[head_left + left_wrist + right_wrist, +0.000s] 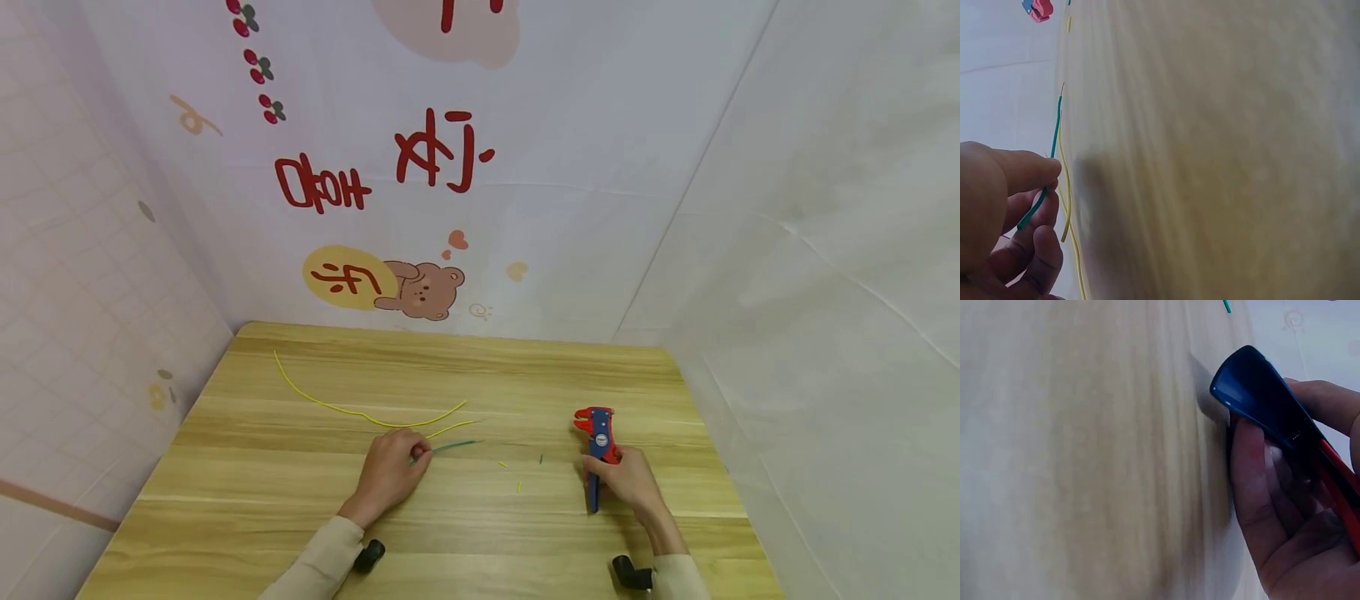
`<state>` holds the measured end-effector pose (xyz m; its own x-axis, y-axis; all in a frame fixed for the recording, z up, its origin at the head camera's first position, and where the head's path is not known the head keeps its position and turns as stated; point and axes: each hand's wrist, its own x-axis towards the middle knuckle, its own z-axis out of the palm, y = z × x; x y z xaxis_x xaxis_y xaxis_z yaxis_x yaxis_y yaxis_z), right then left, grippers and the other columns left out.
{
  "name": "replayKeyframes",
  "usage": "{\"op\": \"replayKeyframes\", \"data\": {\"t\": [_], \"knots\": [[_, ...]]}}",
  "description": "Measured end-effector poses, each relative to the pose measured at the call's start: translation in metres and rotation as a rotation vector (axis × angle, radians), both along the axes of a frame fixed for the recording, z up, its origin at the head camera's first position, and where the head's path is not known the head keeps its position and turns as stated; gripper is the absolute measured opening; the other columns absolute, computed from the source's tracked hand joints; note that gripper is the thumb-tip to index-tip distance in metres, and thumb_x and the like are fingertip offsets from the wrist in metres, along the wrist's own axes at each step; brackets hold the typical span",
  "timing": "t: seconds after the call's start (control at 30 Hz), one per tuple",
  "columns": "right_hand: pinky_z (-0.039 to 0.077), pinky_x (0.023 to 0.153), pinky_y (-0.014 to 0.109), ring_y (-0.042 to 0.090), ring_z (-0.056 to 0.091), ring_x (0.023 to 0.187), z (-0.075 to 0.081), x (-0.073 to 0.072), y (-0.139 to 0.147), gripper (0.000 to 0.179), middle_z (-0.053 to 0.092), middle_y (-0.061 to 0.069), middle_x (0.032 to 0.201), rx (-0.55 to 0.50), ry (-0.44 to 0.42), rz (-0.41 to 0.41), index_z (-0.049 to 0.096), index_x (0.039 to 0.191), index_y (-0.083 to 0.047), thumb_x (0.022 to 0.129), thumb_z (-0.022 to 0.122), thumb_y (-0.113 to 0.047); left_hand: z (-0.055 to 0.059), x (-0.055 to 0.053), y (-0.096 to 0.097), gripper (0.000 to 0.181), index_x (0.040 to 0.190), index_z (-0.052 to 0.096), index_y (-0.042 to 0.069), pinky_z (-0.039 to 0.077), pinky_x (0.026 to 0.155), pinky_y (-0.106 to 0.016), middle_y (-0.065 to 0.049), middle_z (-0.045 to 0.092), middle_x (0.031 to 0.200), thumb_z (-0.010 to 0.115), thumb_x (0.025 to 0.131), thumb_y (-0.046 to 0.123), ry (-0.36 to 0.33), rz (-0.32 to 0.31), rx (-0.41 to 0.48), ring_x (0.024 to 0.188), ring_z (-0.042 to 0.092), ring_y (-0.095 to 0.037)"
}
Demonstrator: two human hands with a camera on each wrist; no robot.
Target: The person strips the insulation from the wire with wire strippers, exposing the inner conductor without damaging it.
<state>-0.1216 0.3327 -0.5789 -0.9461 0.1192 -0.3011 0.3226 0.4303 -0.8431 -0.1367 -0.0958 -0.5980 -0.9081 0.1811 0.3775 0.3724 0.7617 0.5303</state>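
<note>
Between thumb and fingers, my left hand [395, 463] pinches a short green wire [453, 445]. Its bare copper end points up and away in the left wrist view, where the green wire [1057, 125] passes across the fingertips. Just beyond lies a short yellow wire [450, 428], its far end also stripped. My right hand [628, 479] grips a red and blue wire stripper [601, 437] by the handles, jaws pointing away from me. In the right wrist view a blue handle [1260, 394] sticks out between thumb and fingers.
A long yellow wire [330, 405] curves over the left rear of the wooden table [480, 533]. Small yellow scraps [503, 464] and a green scrap [541, 458] lie between the hands. Fabric walls [555, 250] stand behind and at both sides.
</note>
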Motion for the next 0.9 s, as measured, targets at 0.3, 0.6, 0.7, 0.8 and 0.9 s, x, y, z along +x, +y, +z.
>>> {"op": "replayKeyframes", "data": {"t": [0.3,0.6,0.7,0.8,0.9], "knots": [[0.046,0.054,0.028,0.015,0.054,0.061,0.003,-0.007,-0.001,0.040,0.059,-0.001,0.071,0.139,-0.023,-0.029,0.075,0.105,0.001,0.098,0.089,-0.035,-0.001,-0.003,-0.001,0.021,0.078,0.080,0.018,0.052,0.071,-0.032,0.006,0.074,0.075,0.094,0.086,0.005,0.014,-0.001,-0.012,0.072,0.067,-0.012],[0.041,0.056,0.026,0.015,0.054,0.068,0.005,-0.013,0.000,0.043,0.061,0.001,0.079,0.273,-0.010,0.016,0.068,0.098,-0.002,0.097,0.091,-0.039,0.000,-0.002,-0.001,0.021,0.078,0.080,0.019,0.049,0.071,-0.030,0.007,0.072,0.075,0.095,0.087,0.007,-0.021,-0.007,-0.023,0.070,0.063,-0.009],[0.043,0.058,0.027,0.017,0.057,0.071,0.005,-0.014,0.002,0.045,0.066,0.004,0.083,0.320,0.008,0.028,0.069,0.100,-0.001,0.096,0.091,-0.041,-0.001,-0.002,-0.001,0.021,0.078,0.080,0.019,0.050,0.072,-0.031,0.007,0.072,0.075,0.095,0.087,0.008,-0.027,-0.007,-0.025,0.071,0.064,-0.010],[0.043,0.058,0.028,0.018,0.058,0.071,0.003,-0.016,0.004,0.053,0.068,0.007,0.086,0.367,0.033,0.033,0.069,0.109,0.002,0.094,0.093,-0.043,-0.001,-0.003,-0.002,0.021,0.078,0.080,0.019,0.050,0.072,-0.031,0.008,0.073,0.075,0.095,0.087,0.008,-0.030,-0.009,-0.022,0.071,0.065,-0.010],[0.044,0.058,0.028,0.019,0.059,0.074,0.002,-0.017,0.007,0.064,0.069,0.010,0.092,0.404,0.055,0.034,0.068,0.120,0.007,0.092,0.093,-0.045,-0.002,-0.004,-0.003,0.021,0.078,0.080,0.019,0.050,0.073,-0.032,0.009,0.073,0.076,0.095,0.087,0.008,-0.038,-0.012,-0.016,0.072,0.065,-0.009]]}}
